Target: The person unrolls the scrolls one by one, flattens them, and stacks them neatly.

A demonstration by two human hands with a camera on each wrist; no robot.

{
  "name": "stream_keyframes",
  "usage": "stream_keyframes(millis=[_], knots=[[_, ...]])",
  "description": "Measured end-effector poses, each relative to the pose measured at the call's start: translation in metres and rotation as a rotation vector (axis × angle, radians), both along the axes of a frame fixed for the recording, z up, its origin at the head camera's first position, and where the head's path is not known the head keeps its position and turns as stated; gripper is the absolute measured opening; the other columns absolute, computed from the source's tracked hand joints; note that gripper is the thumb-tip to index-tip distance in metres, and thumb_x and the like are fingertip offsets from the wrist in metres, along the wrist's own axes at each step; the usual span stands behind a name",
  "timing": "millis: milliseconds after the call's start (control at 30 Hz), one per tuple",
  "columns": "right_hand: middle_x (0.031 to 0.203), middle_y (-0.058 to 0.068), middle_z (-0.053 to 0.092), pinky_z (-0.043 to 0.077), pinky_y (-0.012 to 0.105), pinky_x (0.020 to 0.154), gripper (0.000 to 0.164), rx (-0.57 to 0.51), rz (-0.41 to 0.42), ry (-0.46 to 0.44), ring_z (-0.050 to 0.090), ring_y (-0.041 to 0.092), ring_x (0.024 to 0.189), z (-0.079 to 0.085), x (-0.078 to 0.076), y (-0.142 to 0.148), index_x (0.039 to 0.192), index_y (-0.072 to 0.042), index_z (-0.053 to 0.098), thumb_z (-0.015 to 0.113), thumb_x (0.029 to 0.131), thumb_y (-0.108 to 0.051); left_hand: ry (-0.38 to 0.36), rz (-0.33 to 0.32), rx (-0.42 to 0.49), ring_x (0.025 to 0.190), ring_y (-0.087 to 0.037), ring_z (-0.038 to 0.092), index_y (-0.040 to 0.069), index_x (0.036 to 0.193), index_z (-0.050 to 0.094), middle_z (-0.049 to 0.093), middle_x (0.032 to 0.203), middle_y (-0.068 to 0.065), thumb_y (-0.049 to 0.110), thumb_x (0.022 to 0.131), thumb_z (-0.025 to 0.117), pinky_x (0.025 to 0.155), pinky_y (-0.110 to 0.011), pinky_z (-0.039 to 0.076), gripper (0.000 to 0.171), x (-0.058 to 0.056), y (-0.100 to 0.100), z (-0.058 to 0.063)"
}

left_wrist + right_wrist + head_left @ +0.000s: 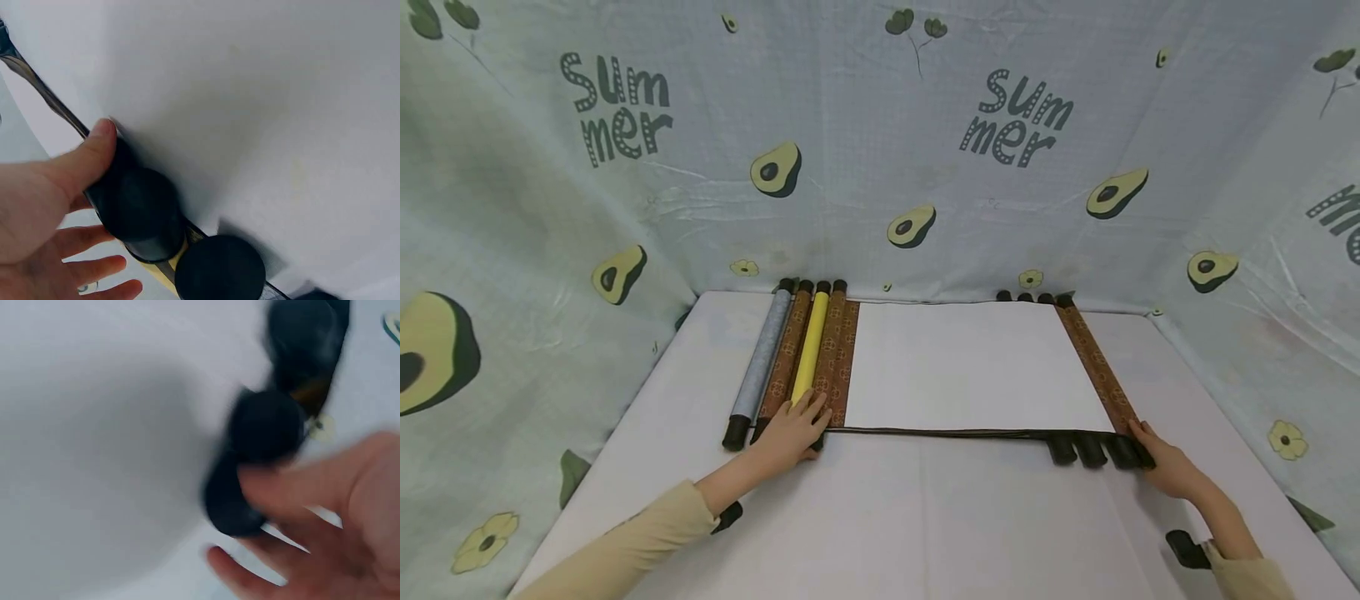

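Observation:
My left hand (792, 432) lies over the near ends of the yellow tube (810, 350) and a brown patterned tube (830, 350), black-capped and side by side. In the left wrist view, my thumb presses beside a black end cap (140, 212) while the other fingers reach over the far side. On the right, my right hand (1172, 462) grips the near end of another brown patterned tube (1093, 362); its thumb lies on a black cap (237, 494) in the blurred right wrist view. A thin dark band (940, 432) runs between the two tube groups.
Beyond the left hand lie a grey tube (763, 354) and a further brown tube (786, 354). Several black caps (1090, 450) line up left of my right hand. The white table (925, 517) backs onto a sheet (865, 108) printed with avocados.

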State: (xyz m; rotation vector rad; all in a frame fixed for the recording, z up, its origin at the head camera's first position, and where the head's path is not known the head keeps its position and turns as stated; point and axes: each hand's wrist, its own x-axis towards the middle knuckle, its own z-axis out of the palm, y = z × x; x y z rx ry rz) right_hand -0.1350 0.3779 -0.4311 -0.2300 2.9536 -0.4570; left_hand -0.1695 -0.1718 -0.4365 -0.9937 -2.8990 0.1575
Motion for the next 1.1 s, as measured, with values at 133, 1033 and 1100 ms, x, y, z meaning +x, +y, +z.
stream_keyframes(millis=[133, 1033, 1100], knots=[[0.123, 0.049, 0.024, 0.036, 0.029, 0.053, 0.072, 0.036, -0.010, 0.103, 0.054, 0.038, 0.068, -0.007, 0.004, -0.003, 0.129, 0.021, 0.021, 0.047, 0.063, 0.024, 0.129, 0.005, -0.117, 0.122, -0.036, 0.041, 0.008, 0.124, 0.052, 0.046, 0.133, -0.014, 0.041, 0.073, 0.063, 0.090, -0.047, 0.042, 0.062, 0.000, 0.003, -0.001], [0.127, 0.044, 0.028, 0.042, 0.050, 0.057, 0.052, 0.075, -0.157, 0.112, 0.045, 0.056, 0.093, 0.007, 0.000, -0.041, 0.127, 0.014, 0.036, 0.039, 0.078, -0.004, -0.016, 0.126, 0.182, 0.121, -0.037, 0.041, 0.004, 0.114, 0.059, 0.053, 0.122, -0.015, 0.029, 0.079, 0.066, 0.090, -0.055, 0.038, 0.044, 0.008, 0.024, 0.004], [0.128, 0.042, 0.029, 0.038, 0.065, 0.069, 0.049, 0.063, -0.150, 0.133, 0.031, 0.062, 0.109, 0.008, -0.002, -0.050, 0.127, 0.012, 0.038, 0.039, 0.082, -0.007, -0.025, 0.125, 0.225, 0.123, -0.036, 0.040, 0.004, 0.114, 0.058, 0.052, 0.123, -0.014, 0.029, 0.080, 0.064, 0.092, -0.055, 0.037, 0.042, 0.009, 0.027, 0.006]])
